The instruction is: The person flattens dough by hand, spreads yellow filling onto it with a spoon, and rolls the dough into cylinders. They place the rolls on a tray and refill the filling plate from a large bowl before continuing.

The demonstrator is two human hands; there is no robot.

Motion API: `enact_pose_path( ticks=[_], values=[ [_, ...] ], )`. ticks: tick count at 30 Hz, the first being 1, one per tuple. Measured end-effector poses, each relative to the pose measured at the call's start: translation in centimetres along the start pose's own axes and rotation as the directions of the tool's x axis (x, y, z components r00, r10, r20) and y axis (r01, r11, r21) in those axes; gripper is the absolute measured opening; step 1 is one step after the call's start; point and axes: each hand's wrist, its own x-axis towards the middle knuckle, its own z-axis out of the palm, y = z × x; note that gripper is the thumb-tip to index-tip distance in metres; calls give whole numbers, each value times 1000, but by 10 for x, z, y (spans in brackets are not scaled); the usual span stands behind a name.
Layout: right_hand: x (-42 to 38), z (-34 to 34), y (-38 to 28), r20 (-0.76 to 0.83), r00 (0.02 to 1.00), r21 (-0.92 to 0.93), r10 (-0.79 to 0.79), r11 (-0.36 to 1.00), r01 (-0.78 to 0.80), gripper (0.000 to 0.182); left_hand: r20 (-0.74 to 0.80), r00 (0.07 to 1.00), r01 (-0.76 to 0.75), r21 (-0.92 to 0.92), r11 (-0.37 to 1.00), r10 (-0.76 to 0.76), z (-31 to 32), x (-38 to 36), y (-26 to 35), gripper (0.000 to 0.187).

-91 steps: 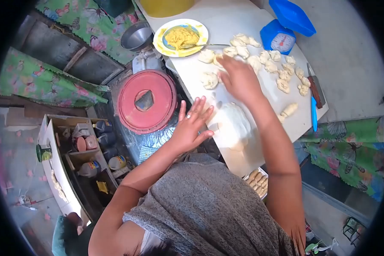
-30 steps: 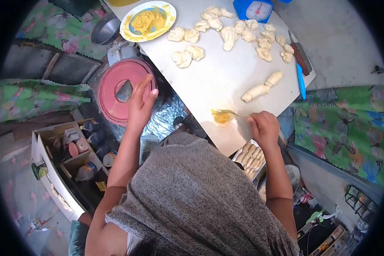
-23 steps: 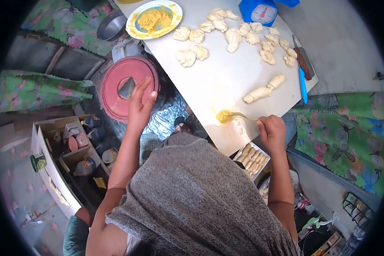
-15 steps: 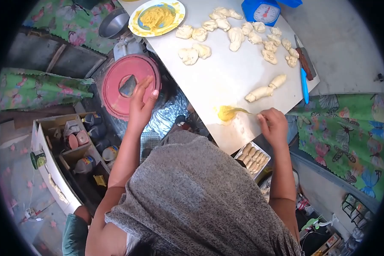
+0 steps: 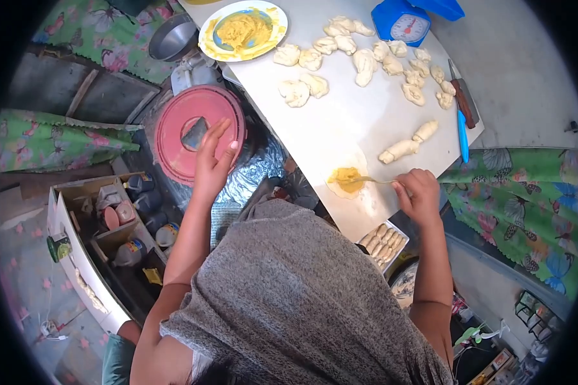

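My right hand grips the handle of a spoon, whose tip rests in yellow filling on a flattened piece of dough near the table's front corner. Free of any object, my left hand hangs beside the table with its fingers apart, over the edge of a pink round lid. Just behind the spoon lie rolled dough pieces. Several dough lumps are spread farther back. At the table's far left stands a plate of yellow filling.
A blue scale stands at the back of the table. A knife and a blue-handled tool lie at the right edge. Below the front corner is a tray of rolls. Part of another person's sleeve shows lower left.
The view has shifted slightly, so the table items sit a little lower and farther right. The yellow filling looks more spread out on the dough under the spoon. My left hand stays open.
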Motion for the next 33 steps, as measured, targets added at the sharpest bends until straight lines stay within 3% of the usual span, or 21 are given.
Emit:
enact_pose_path(
  ticks=[4, 7, 9, 10, 12, 15, 20, 22, 26, 28, 33],
  values=[
    [24, 11, -14, 67, 996, -56, -60, 996, 63, 13, 56, 998, 18, 23, 1000, -19, -1, 10, -8, 44],
    [29, 6, -9, -41, 999, 60, -4, 998, 6, 12, 51, 998, -36, 26, 999, 35, -2, 18, -8, 43],
    [15, -7, 3, 148, 989, -2, 27, 1000, -27, 12, 52, 999, -12, -43, 999, 15, -4, 25, -15, 44],
    [8, -11, 7, 149, 989, -5, 26, 1000, -26, 12, 50, 999, -13, -45, 999, 15, -7, 30, -18, 44],
    [-3, -16, 7, 19, 971, -62, 239, 969, -238, 13, 41, 998, -58, 20, 998, 57, -13, 36, -23, 44],
    [0, -16, -13, 52, 966, 47, 251, 966, -254, 13, 67, 997, -44, 38, 998, 41, -17, 47, -24, 44],
    [4, -2, -13, -41, 926, 8, 376, 927, -376, 13, 134, 984, -116, -3, 993, 115, -10, 71, -16, 44],
    [17, 1, -26, 54, 953, -18, 297, 955, -297, 14, 159, 980, -118, -13, 993, 118, -10, 75, -16, 44],
    [20, 0, -25, -51, 942, -18, 330, 943, -331, 14, 165, 975, -146, -39, 989, 150, -7, 82, -24, 43],
    [14, -8, -27, 119, 969, 23, 217, 975, -221, 14, 167, 972, -158, -38, 987, 163, -10, 82, -30, 43],
    [20, 2, -39, 117, 987, -36, 111, 993, -108, 14, 160, 976, -145, -25, 989, 147, -9, 80, -32, 43]
  ],
)
